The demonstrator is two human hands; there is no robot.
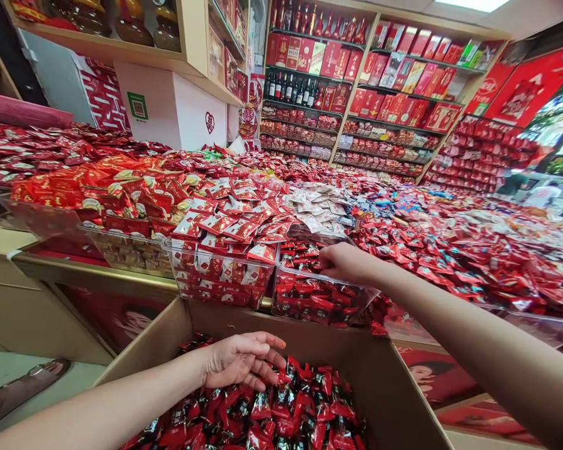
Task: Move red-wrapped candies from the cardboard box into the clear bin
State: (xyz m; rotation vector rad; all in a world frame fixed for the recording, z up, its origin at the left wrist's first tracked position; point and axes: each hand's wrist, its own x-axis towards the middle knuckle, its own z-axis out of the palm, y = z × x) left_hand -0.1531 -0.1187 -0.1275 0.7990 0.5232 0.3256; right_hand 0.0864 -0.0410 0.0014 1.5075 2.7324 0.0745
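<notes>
Over an open cardboard box point(394, 381), my left hand point(246, 360) hovers with its fingers apart and nothing in it. Red and black wrapped candies point(281, 406) fill the lower part of that box. My right hand point(342, 262) reaches into a clear plastic bin point(326, 278) of similar red packets, beyond the box. Its fingers bend down at the packets and their tips are hidden, so whether it holds any is unclear. Left of this bin stands another clear bin point(220, 275), heaped with red and white packets point(234, 215).
More heaped packets spread to the left point(60, 187) and right point(473, 250). Shelves of bottles and red boxes point(323, 59) stand behind. A white box with a QR code point(154, 106) is at back left. A person's sandalled foot point(32, 381) shows at lower left.
</notes>
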